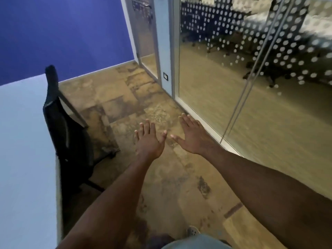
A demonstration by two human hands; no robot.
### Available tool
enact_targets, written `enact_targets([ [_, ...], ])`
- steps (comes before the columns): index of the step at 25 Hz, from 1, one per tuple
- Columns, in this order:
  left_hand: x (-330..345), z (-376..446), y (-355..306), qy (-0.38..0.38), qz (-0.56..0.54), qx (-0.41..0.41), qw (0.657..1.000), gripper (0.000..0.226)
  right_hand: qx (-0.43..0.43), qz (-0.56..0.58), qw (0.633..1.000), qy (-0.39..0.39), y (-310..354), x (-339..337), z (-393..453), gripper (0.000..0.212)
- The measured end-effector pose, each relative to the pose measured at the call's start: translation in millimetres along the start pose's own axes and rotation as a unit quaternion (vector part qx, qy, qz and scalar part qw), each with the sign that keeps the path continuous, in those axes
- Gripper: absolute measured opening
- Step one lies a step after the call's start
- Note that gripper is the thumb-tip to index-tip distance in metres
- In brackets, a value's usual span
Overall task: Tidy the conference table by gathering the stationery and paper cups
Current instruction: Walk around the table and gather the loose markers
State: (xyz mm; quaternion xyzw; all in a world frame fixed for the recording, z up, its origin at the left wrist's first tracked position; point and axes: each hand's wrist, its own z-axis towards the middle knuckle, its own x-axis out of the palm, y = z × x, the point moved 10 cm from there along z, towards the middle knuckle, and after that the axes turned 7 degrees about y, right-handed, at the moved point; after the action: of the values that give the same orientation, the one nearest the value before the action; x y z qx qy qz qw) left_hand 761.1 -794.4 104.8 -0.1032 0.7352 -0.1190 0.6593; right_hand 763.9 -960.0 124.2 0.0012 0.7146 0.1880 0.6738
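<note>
Desk (23, 141) edge at far left as a person stretches both empty hands out over a patterned floor.

The white desk, the surface to be tidied, lies well to the left of both hands; no stationery or paper cups show on the part in view. The left hand (150, 141) and right hand (193, 136) hover palm-down, side by side, thumbs near each other but apart, each grip wide with fingers spread and holding nothing. A black office chair (66, 133) stands between the desk and the left hand, tucked against the desk edge. Just right of the right hand runs a glass partition (251, 87) dotted with white circles. A blue wall (62, 33) stands beyond the hands, mottled brown carpet (170, 177) beneath them.
</note>
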Motion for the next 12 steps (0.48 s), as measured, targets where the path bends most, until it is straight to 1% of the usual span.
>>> enact_targets([
  [3,-23,53,25,-0.018,0.003,-0.061,0.998,0.079,-0.043,0.004,0.999,0.027,5,2,80,0.101],
  [5,-32,88,48,-0.024,-0.002,-0.094,0.995,0.079,-0.074,-0.002,0.997,0.032,13,10,129,0.101],
  [12,-58,251,155,-0.030,-0.007,-0.190,0.981,0.080,-0.149,-0.018,0.986,0.077,55,41,343,0.092],
])
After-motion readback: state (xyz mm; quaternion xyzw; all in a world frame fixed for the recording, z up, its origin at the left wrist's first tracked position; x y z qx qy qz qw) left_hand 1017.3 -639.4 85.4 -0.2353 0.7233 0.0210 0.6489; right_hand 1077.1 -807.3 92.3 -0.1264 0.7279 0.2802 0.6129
